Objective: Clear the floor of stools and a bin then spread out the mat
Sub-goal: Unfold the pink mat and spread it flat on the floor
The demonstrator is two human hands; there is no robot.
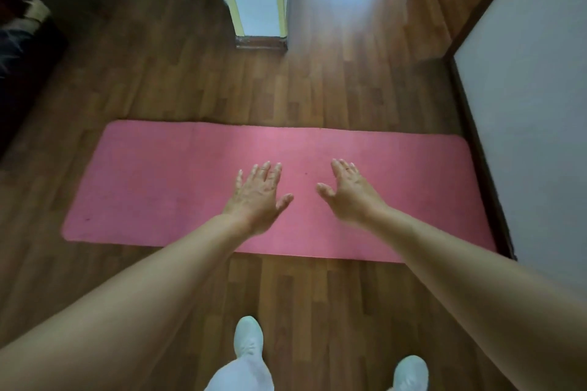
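The pink mat (190, 187) is laid flat crosswise ahead; left hand (257, 197) and right hand (347, 192) are held spread, empty, equally near.

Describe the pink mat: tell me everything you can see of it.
The pink mat is a long rectangle with rounded corners, matte and foam-like, with a few small dark specks. It lies fully unrolled and flat on the wooden floor, its right end close to the dark skirting. The left hand and right hand, both open, show over its middle; contact cannot be told.
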